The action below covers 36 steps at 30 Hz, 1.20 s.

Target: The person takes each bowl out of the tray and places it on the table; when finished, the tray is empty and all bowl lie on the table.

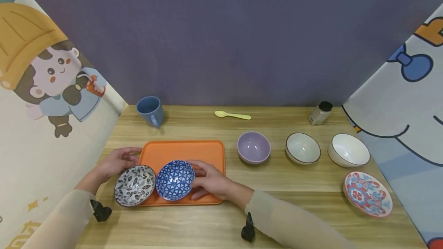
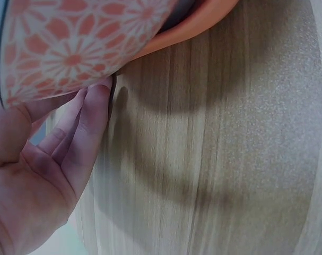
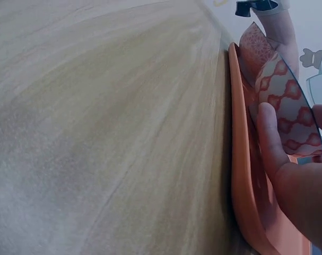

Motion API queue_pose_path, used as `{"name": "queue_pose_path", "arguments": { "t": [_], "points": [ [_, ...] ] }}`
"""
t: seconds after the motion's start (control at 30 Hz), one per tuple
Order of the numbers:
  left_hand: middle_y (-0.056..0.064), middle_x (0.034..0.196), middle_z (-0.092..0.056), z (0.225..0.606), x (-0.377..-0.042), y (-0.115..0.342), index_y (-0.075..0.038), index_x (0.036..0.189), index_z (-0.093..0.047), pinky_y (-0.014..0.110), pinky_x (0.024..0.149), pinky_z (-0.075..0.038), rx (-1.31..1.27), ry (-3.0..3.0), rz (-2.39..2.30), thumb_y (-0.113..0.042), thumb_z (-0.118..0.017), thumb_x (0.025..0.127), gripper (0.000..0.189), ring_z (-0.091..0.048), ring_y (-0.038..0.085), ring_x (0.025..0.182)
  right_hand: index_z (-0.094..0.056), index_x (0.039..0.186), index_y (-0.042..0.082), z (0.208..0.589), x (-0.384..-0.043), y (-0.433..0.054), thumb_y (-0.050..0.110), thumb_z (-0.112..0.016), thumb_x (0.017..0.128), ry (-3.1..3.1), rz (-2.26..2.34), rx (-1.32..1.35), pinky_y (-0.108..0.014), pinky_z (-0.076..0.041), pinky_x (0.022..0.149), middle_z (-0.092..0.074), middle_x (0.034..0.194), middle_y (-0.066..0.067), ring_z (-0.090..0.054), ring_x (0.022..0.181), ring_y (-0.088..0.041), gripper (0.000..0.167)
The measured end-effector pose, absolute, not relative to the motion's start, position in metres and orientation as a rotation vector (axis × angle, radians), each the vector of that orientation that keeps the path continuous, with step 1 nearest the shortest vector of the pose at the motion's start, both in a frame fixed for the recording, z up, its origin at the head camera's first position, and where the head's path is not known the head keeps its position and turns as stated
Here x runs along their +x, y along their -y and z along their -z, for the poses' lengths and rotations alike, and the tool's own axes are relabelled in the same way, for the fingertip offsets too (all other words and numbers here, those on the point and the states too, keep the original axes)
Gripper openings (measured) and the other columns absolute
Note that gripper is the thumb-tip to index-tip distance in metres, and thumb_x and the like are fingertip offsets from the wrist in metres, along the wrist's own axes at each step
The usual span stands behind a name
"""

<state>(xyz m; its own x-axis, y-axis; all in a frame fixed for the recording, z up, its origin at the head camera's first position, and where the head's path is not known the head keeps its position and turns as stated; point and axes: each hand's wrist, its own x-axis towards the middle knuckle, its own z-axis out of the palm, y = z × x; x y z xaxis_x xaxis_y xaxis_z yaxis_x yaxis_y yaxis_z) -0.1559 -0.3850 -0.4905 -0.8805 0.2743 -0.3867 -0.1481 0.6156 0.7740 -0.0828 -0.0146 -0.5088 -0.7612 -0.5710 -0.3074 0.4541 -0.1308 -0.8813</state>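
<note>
Pinching the blue bowl (image 1: pixel 175 180) over the orange tray (image 1: pixel 194 147), the right hand (image 1: pixel 212 181) takes its side (likely stiff, slick, breakable; best held by wall and rim). I cannot tell whether the left hand (image 1: pixel 117 161) grips the leaf-patterned bowl (image 1: pixel 135 186) alongside.

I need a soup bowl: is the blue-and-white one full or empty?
Empty: the head view shows the bowl with its triangle pattern uncovered inside.

The head view looks from above, forward and down, over the wood-grained table (image 1: pixel 166 222) to the dark grey-blue wall (image 1: pixel 221 41). The two wrist views look from very near, one at the left hand (image 2: pixel 49 154), one at the right hand (image 3: pixel 293 180). All three views share the orange rectangular tray (image 1: pixel 187 151).
</note>
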Motion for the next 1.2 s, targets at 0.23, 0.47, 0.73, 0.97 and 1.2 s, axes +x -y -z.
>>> {"name": "queue_pose_path", "arguments": {
  "t": [0.23, 0.47, 0.73, 0.97, 1.2],
  "points": [
    [0.022, 0.116, -0.069, 0.49, -0.156, 0.385, 0.008, 0.15, -0.043, 0.03, 0.076, -0.057, 0.096, -2.342, -1.222, 0.005, -0.061, 0.095, 0.058, -0.067, 0.019, 0.097, -0.047, 0.153, 0.023, 0.504, -0.082, 0.011, -0.005, -0.065, 0.086, -1.476, 1.953, -0.093, -0.05, -0.062, 0.071, -0.061, 0.132, -0.02, -0.073, 0.086, -0.031, 0.075],
    [0.022, 0.115, -0.069, 0.49, -0.155, 0.386, 0.007, 0.15, -0.042, 0.031, 0.073, -0.057, 0.091, -2.321, -1.242, 0.005, -0.061, 0.095, 0.059, -0.066, 0.018, 0.094, -0.047, 0.153, 0.024, 0.491, -0.083, 0.002, -0.003, -0.066, 0.085, -1.482, 1.976, -0.062, -0.049, -0.062, 0.074, -0.06, 0.135, -0.02, -0.073, 0.092, -0.032, 0.076],
    [0.017, 0.109, -0.07, 0.492, -0.156, 0.386, 0.009, 0.15, -0.042, 0.029, 0.072, -0.056, 0.111, -2.317, -1.26, 0.006, -0.061, 0.094, 0.059, -0.066, 0.015, 0.09, -0.047, 0.153, 0.025, 0.475, -0.083, -0.02, -0.002, -0.065, 0.086, -1.493, 2.006, -0.081, -0.05, -0.061, 0.077, -0.059, 0.135, -0.022, -0.071, 0.098, -0.031, 0.074],
    [0.017, 0.108, -0.071, 0.493, -0.156, 0.386, 0.01, 0.149, -0.043, 0.028, 0.074, -0.056, 0.133, -2.343, -1.243, 0.006, -0.061, 0.094, 0.058, -0.066, 0.014, 0.092, -0.044, 0.155, 0.024, 0.459, -0.076, -0.05, -0.001, -0.065, 0.09, -1.501, 2.036, -0.074, -0.05, -0.061, 0.081, -0.051, 0.146, -0.024, -0.068, 0.108, -0.033, 0.073],
    [0.019, 0.11, -0.07, 0.489, -0.156, 0.386, 0.009, 0.148, -0.044, 0.029, 0.074, -0.056, 0.119, -2.344, -1.227, 0.005, -0.061, 0.094, 0.057, -0.066, 0.014, 0.091, -0.036, 0.16, 0.02, 0.441, -0.066, -0.089, 0.001, -0.063, 0.093, -1.566, 2.092, -0.111, -0.052, -0.059, 0.085, -0.044, 0.151, -0.029, -0.068, 0.112, -0.034, 0.075]
  ]
}}
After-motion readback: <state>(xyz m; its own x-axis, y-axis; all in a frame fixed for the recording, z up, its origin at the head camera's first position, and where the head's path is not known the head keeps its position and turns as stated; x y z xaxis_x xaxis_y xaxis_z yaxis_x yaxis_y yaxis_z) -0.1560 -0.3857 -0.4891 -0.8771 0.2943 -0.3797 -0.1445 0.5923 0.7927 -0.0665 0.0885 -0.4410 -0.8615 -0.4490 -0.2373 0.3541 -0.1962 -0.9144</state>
